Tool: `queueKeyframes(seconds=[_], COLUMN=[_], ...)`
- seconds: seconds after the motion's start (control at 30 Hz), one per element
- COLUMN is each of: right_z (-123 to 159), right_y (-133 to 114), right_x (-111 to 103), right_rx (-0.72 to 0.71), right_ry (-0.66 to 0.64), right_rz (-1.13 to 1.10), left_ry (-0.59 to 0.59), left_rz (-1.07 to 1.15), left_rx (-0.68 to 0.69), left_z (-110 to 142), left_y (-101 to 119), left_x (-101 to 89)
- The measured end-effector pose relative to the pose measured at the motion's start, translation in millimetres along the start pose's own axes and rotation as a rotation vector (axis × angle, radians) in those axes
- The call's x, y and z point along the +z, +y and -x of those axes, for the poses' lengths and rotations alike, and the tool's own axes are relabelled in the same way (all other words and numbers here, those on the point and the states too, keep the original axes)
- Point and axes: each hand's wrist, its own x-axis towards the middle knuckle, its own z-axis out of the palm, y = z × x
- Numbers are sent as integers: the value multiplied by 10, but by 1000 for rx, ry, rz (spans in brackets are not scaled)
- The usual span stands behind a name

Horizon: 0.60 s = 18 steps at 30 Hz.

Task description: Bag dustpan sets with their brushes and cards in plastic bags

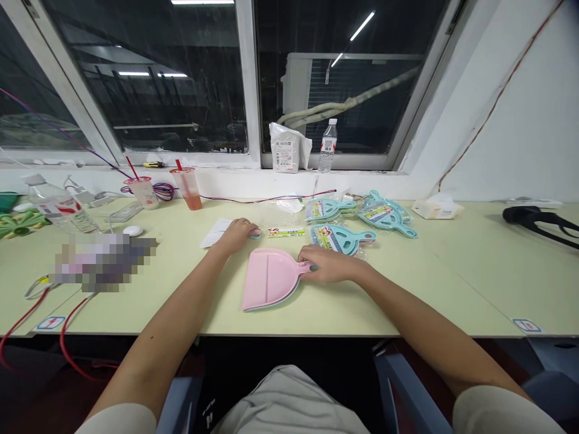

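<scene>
My right hand (pixel 329 264) is closed round the handle of a pink dustpan (pixel 269 277) at the middle of the table. A pale blue edge shows beneath the dustpan, probably a second one stacked under it. Further left, my left hand (pixel 235 236) is closed over a small brush with white bristles (pixel 216 232); the tip of its handle shows past my fingers. A printed label strip (pixel 286 232) lies flat between the two hands. Just beyond my right hand is a wrapped teal dustpan set (pixel 346 239).
More wrapped teal sets (pixel 328 209) (pixel 386 214) lie at the back. Two drink cups (pixel 186 190) (pixel 143 193) and a tipped bottle (pixel 61 205) stand left. A tissue pack (pixel 438 208) and black object (pixel 538 220) lie right. A water bottle (pixel 328 147) stands on the sill.
</scene>
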Motion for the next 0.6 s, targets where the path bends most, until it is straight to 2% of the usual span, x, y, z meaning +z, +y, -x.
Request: queueKeyframes(seconds=[0.2,0.37,0.47,0.6], right_z=[-21,-36,-59,-109], right_y=[2,34,76,101], right_x=[53,51,65,78], right_rx=[-28,-80,-74,0], right_ry=[51,132,165,312], right_rz=[-54,-118,-135,-181], left_ry=[182,351,351,281], left_rz=[-28,-114,-59,58], left_rx=[26,102,176,272], left_z=[11,38,82,165], left_y=[177,628,1000,1422], left_x=[-231,-448,-499,-509])
